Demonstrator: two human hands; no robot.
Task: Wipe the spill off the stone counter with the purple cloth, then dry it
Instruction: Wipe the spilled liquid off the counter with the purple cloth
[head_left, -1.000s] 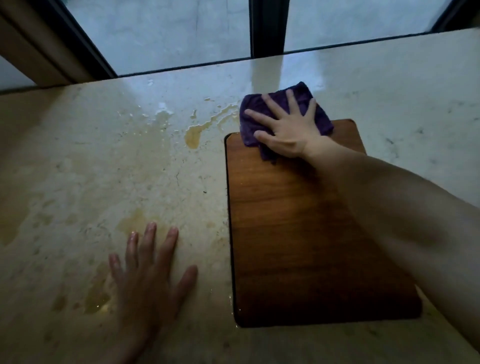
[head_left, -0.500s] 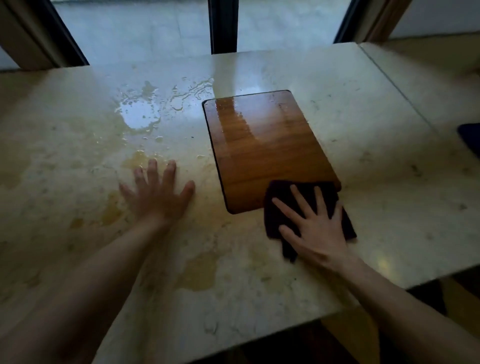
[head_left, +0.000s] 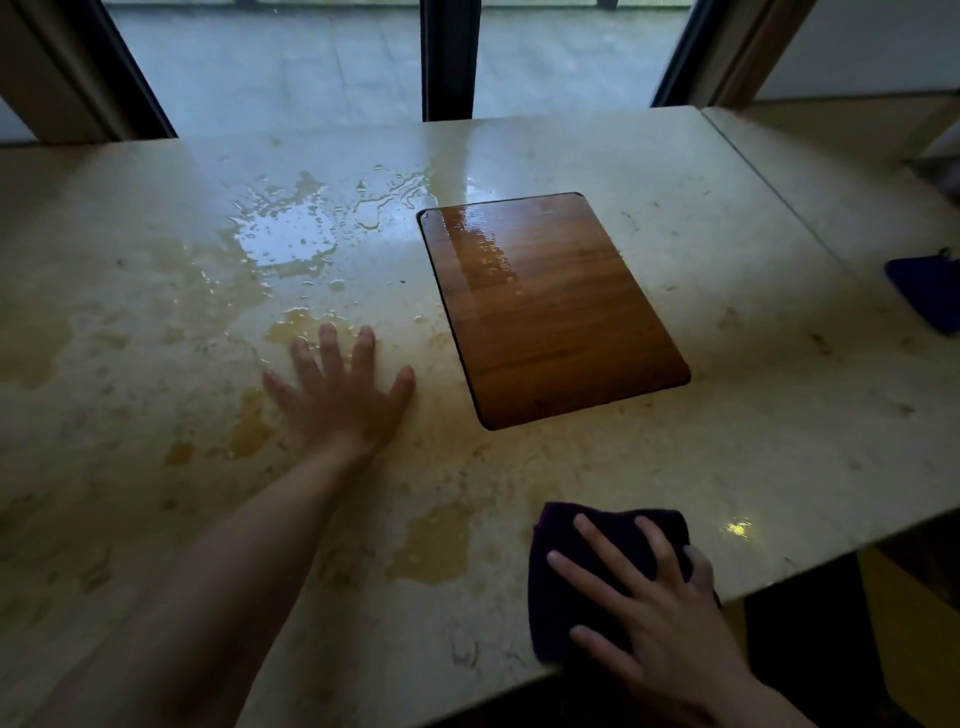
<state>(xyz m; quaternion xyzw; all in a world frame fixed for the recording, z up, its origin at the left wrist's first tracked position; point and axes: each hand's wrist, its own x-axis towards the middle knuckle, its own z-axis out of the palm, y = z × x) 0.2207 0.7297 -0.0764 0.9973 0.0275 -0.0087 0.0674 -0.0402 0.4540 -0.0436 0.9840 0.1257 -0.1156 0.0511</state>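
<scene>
A pale stone counter carries a yellowish spill pooled at the back left, with wet patches spreading toward the front. My right hand presses flat, fingers spread, on the folded purple cloth at the counter's near edge. My left hand lies flat on the wet stone, fingers apart, holding nothing, left of the wooden board.
A wooden board lies inset in the counter's middle, its left part shiny wet. A blue object sits at the right edge. Window frames stand behind the counter. The near edge drops off right beside the cloth.
My right hand has dragged the cloth from the board's far end down across it and onto the stone at the near edge. The left hand has stayed flat on the counter.
</scene>
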